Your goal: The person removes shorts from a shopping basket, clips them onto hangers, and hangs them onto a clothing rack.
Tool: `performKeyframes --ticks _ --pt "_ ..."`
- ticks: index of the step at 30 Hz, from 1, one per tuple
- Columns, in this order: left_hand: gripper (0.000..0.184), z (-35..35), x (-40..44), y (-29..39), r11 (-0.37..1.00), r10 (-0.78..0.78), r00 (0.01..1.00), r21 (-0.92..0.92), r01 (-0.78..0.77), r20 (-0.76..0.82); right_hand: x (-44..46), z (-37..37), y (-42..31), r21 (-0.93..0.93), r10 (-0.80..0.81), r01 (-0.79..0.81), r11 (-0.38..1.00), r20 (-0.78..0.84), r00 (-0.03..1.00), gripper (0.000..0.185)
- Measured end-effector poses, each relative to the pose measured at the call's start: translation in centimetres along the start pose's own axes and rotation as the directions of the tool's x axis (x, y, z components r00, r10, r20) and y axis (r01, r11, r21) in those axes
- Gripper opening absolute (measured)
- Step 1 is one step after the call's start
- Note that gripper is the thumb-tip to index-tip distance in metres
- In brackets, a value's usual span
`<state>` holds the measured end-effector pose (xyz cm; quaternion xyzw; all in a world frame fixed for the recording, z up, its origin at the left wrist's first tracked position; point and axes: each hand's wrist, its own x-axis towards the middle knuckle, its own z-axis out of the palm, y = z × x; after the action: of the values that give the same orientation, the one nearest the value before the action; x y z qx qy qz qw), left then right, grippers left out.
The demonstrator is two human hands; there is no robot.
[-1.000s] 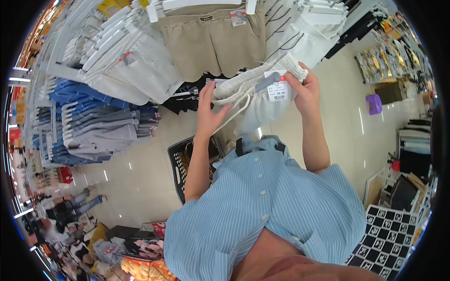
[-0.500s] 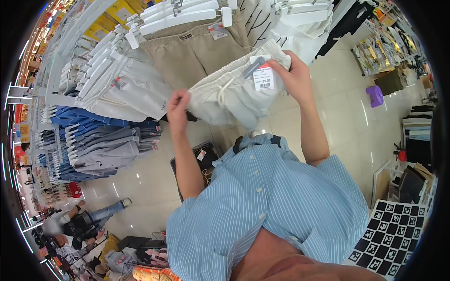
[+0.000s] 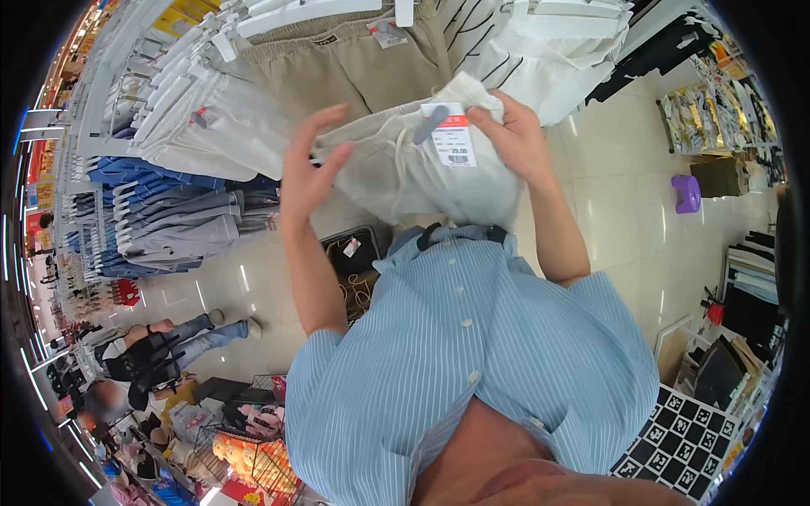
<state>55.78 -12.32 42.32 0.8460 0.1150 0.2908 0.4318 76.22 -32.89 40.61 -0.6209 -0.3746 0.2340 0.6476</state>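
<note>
Cream-white drawstring shorts [image 3: 380, 177] are stretched out in front of my chest, slightly blurred. My right hand [image 3: 510, 131] pinches their waistband at the right end, beside a red and white price tag [image 3: 454, 139] and a grey security tag [image 3: 430, 125]. My left hand [image 3: 316, 169] is at the other end of the waistband, thumb and fingers spread apart, with no grip on the cloth. Just behind the shorts hang beige shorts [image 3: 363, 67] on a white hanger.
White shorts [image 3: 211, 126] and blue and grey garments [image 3: 181, 228] hang at the left. A dark basket [image 3: 354, 253] holding items is below the shorts. Another person [image 3: 152, 354] is at the lower left. A purple stool [image 3: 686, 194] and a checkered board [image 3: 679, 443] are at the right.
The cream-white shorts have moved slightly left. My left hand has gone from closed at the waistband to spread open. The other person's legs have shifted right.
</note>
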Motion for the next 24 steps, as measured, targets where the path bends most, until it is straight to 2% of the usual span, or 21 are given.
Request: performKeyframes --ticks 1,4,7,10,13,15,18,19,21,24 --pt "0.042 1.4 0.7 -0.2 0.962 0.018 1.0 -0.271 -0.016 0.005 0.3 0.4 -0.1 -0.047 0.008 -0.005 0.999 0.05 0.999 0.02" --pt "0.048 4.9 2.6 0.5 0.861 0.051 0.994 -0.509 0.006 0.097 0.4 1.9 -0.1 -0.131 0.072 -0.05 0.99 0.164 0.984 0.019" --pt "0.041 4.7 3.6 -0.4 0.806 -0.122 0.935 -0.516 0.29 0.334 1.3 3.1 -0.1 -0.143 0.112 -0.086 0.986 0.183 0.977 0.021" --pt "0.033 3.6 4.6 0.3 0.954 -0.139 0.916 -0.199 0.226 0.376 1.7 3.8 -0.5 -0.196 0.12 -0.094 0.976 0.126 0.985 0.028" --pt "0.026 3.5 5.4 0.0 0.913 -0.152 0.89 -0.285 0.293 0.429 2.1 4.7 -0.1 -0.219 0.126 -0.113 0.969 0.046 0.991 0.031" --pt "0.025 3.3 5.4 -0.5 0.884 -0.18 0.906 -0.34 0.32 0.383 2.2 5.3 -0.1 -0.252 0.124 -0.121 0.96 -0.006 0.992 0.033" --pt "0.023 2.5 5.8 -1.4 0.806 -0.253 0.927 -0.47 0.36 0.277 2.3 5.1 -0.4 -0.334 0.191 -0.161 0.929 0.057 0.98 0.024" --pt "0.022 1.9 5.9 -1.7 0.773 -0.284 0.929 -0.518 0.367 0.236 2.1 4.7 0.0 -0.362 0.143 -0.108 0.926 0.072 0.987 0.024" --pt "0.019 0.2 6.0 -2.2 0.809 -0.292 0.938 -0.474 0.346 0.186 1.5 3.5 1.6 -0.417 0.045 0.004 0.909 0.108 0.993 0.023" --pt "0.015 -2.3 5.9 -3.1 0.84 -0.315 0.938 -0.417 0.346 0.144 0.4 2.6 2.4 -0.421 0.218 -0.146 0.895 0.126 0.968 0.032"
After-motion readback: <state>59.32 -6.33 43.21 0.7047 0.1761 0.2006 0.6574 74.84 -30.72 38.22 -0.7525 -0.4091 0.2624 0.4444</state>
